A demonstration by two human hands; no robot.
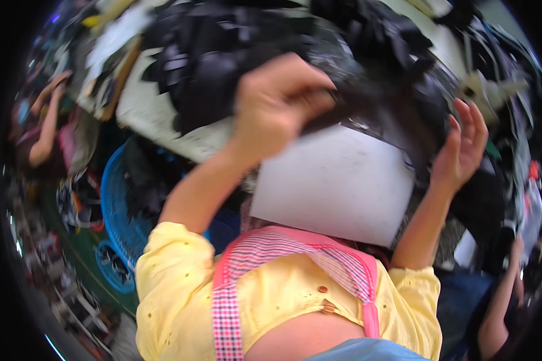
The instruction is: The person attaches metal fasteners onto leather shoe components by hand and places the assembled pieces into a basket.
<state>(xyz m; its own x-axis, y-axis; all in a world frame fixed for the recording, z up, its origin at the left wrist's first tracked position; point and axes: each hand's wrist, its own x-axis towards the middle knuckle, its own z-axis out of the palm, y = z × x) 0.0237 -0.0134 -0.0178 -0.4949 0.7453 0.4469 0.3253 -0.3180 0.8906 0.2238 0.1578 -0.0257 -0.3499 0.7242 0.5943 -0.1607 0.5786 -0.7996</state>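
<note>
My left hand (277, 99) is closed, thumb and fingers pinched on one end of a dark piece of material (346, 107), which is smeared by motion. The piece stretches out to the right, above the far edge of a pale, flat board (334, 180) in front of my chest. My right hand (462, 144) is raised to the right of the board, its fingers stretched out and holding nothing that I can see. Close beyond those fingers stands an off-white object (486, 96), too blurred to name. Loose black cut pieces (205, 81) lie heaped on the table past my left hand.
More black pieces (379, 30) lie at the far side. A blue plastic basket (117, 192) with dark material stands on the left, with a smaller blue basket (114, 268) on the green floor. One person's arm (45, 126) shows at far left, another's (500, 307) at lower right.
</note>
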